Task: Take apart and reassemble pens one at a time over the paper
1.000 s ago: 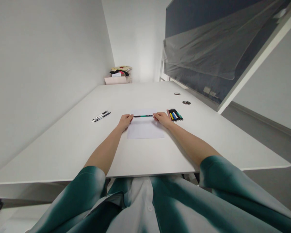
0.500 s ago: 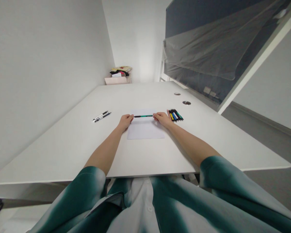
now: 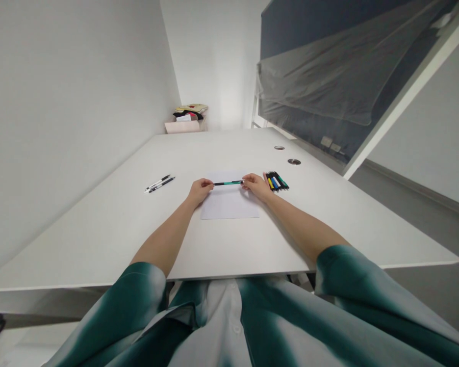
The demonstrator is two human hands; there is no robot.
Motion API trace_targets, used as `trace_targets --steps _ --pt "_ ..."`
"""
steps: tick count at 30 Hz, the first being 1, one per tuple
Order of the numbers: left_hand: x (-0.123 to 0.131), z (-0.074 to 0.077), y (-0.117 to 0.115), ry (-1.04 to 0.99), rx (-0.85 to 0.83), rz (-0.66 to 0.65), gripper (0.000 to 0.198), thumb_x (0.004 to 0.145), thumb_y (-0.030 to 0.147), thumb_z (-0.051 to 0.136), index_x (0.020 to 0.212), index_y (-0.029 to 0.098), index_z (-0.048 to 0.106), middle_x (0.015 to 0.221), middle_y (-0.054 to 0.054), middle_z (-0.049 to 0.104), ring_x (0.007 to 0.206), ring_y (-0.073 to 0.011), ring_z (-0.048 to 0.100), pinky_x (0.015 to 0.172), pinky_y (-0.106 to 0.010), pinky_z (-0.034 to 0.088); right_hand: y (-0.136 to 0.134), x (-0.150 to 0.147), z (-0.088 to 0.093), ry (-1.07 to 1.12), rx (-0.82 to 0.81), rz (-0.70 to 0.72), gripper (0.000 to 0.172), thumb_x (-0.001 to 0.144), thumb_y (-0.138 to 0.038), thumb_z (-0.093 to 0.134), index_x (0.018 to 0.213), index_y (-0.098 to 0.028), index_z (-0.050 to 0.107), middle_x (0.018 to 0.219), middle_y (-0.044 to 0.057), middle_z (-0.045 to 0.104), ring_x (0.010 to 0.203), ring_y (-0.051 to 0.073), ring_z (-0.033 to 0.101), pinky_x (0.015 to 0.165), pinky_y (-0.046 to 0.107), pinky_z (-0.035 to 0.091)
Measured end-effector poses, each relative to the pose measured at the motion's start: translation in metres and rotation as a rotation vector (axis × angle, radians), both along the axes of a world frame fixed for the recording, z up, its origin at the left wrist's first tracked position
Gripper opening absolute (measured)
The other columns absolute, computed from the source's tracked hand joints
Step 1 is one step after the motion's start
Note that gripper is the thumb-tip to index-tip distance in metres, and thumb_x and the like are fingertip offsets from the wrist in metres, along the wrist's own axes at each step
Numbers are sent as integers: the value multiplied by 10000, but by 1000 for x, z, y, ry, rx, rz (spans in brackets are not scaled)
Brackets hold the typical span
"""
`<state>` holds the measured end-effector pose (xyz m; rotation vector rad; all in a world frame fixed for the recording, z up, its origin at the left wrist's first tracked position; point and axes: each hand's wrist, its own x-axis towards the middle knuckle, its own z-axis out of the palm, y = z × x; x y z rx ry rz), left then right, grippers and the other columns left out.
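A green and black pen (image 3: 228, 183) lies level between my two hands, above a sheet of white paper (image 3: 230, 206). The fingers of my left hand (image 3: 201, 191) pinch its black end. My right hand (image 3: 255, 185) closes on the opposite end, where a clip seems to show along the barrel. Just right of my right hand rests a row of several coloured pens (image 3: 276, 181), side by side. Farther off to the left of my left hand are white and black pens (image 3: 160, 184), lying slantwise on the table.
The white table (image 3: 229, 250) runs back to a box (image 3: 183, 125) piled with cloth and papers at the far left. Two round cable holes (image 3: 294, 161) sit near its right edge. A wall borders the left side; a dark panel under plastic sheeting (image 3: 321, 81) stands at the right.
My left hand has shifted slightly right along the pen's black end. The pen has turned a little, so its clip shows more. My right hand has barely moved.
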<state>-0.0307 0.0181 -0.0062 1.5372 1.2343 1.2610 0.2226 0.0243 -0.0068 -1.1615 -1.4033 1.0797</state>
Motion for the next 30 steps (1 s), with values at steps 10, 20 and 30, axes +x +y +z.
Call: trace_targets --steps 10,20,30 --pt "21 6 -14 411 238 -42 107 767 184 615 856 167 671 855 -42 702 777 -166 619 808 -318 496 -21 -10 5 -791 407 137 308 825 -192 554 1107 -147 671 1031 89 714 878 188 618 822 277 435" --pt "25 9 -19 644 382 -131 182 945 264 429 898 186 587 904 -74 629 868 -199 559 861 -347 453 -34 -18 19 -1053 400 216 310 995 -245 405 1071 -153 691 1000 106 731 916 208 648 761 257 390" --pt "26 9 -18 702 377 -133 419 1009 487 299 735 228 480 708 -48 513 776 -217 521 805 -339 401 -40 -23 19 -1061 371 218 315 1023 -274 371 1057 -167 666 909 91 732 823 206 647 705 262 366"
